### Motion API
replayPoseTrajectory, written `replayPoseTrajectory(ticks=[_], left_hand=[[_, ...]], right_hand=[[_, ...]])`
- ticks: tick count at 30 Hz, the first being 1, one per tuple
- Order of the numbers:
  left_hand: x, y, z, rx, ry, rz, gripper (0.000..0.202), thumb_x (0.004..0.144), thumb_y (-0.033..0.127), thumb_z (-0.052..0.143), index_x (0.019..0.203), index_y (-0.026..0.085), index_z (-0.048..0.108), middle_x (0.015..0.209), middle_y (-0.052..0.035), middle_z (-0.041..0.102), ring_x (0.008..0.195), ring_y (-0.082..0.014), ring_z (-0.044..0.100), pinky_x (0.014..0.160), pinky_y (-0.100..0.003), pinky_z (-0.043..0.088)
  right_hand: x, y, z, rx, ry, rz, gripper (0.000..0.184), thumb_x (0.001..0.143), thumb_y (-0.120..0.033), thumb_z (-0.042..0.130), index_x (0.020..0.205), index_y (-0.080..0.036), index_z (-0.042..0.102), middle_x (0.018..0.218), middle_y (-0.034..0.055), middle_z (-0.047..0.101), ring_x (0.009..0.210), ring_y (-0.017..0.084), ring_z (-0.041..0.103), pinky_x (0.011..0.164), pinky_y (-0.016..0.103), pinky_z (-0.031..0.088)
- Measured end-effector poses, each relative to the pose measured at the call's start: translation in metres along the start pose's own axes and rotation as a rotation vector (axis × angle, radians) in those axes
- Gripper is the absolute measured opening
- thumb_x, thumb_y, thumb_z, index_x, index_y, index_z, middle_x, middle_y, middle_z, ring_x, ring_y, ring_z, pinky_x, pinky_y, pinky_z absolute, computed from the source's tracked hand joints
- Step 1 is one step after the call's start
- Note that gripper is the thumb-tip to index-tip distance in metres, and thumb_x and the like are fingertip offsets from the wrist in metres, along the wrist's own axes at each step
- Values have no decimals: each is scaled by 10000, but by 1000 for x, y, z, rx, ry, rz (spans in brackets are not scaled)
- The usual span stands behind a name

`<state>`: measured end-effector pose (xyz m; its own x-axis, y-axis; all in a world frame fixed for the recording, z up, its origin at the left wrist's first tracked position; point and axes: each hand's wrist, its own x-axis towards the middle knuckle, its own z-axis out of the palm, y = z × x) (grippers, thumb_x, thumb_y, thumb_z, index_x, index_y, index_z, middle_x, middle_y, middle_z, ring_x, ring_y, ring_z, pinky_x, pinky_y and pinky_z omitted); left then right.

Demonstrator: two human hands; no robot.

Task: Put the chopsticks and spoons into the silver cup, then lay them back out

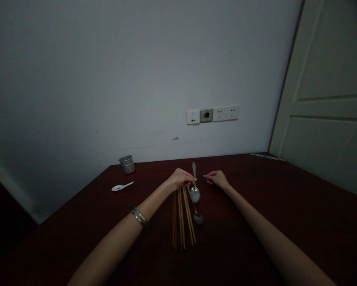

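My left hand [183, 177], with a bracelet [139, 216] on its wrist, pinches the handle of a metal spoon [195, 194]. That spoon's bowl points down toward me and its handle rises past my fingertips. Another metal spoon [198, 218] lies below it, its bowl toward me and its handle running up under the first one. Several wooden chopsticks [181, 218] lie side by side below my left hand, their far ends hidden by it. A little right of the held spoon, my right hand [218, 179] has thumb and fingers drawn together, with nothing visible in them.
On the dark red table [241, 222], a white spoon [119, 187] lies at the left. Behind it a grey metal cup [127, 164] stands near the wall. Wall sockets [225, 114] are above the table's back edge, and a white door [330, 99] is at the right.
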<state>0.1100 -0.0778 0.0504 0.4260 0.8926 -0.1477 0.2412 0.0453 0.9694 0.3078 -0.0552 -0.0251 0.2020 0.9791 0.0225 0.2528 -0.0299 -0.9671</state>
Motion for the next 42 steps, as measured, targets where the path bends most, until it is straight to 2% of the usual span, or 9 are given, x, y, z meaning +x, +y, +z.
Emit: replayPoseTrajectory(ticks=[3,8,12,16,21,26,32,42], left_hand=[[8,-7,8,-31,13,27,255,440,258,764,576,79,642,511,-23,577,431,-51,465,462,-202,388],[15,-16,7,-102,54,65,241,482,260,753,596,80,642,543,-31,591,435,-46,472,487,-205,405],[15,-17,4,-153,97,61,247,483,263,756,602,80,639,557,-31,597,445,-47,481,500,-206,420],[14,-15,2,-195,107,38,271,466,272,764,609,77,641,573,-41,607,455,-48,489,500,-200,430],[16,-15,4,-240,90,24,265,455,254,770,610,81,642,573,-39,610,471,-56,505,505,-197,441],[14,-12,7,-239,81,3,252,468,250,765,611,81,643,568,-38,609,467,-53,498,512,-206,443],[15,-10,8,-190,82,-3,251,463,259,760,610,91,645,570,-33,609,474,-54,490,489,-203,420],[19,-16,8,-138,86,1,259,447,263,755,613,95,648,551,-21,582,458,-53,455,456,-201,374]], right_hand=[[-8,-19,-3,47,-57,42,202,662,-301,648,673,-103,609,568,28,629,446,59,548,400,132,419],[-25,-58,-9,119,-253,116,253,615,-333,693,713,-108,634,657,48,653,499,50,559,413,110,423],[-37,-78,-12,0,-345,114,225,595,-310,703,710,-122,659,681,50,662,535,63,572,403,107,406],[-47,-88,-10,-169,-380,72,137,614,-244,673,686,-128,676,579,22,632,491,62,545,380,113,374],[-52,-96,-3,-326,-350,-11,122,619,-226,647,644,-110,676,434,-19,547,359,33,432,338,131,316],[-55,-98,4,-428,-300,-29,105,594,-207,644,572,-105,656,387,-30,512,324,33,397,341,144,316],[-56,-97,9,-529,-212,-39,153,565,-257,660,538,-107,644,408,-8,518,343,53,433,346,148,323],[-53,-90,13,-618,-183,-70,178,577,-286,638,531,-114,643,440,25,554,373,80,493,361,153,332]])
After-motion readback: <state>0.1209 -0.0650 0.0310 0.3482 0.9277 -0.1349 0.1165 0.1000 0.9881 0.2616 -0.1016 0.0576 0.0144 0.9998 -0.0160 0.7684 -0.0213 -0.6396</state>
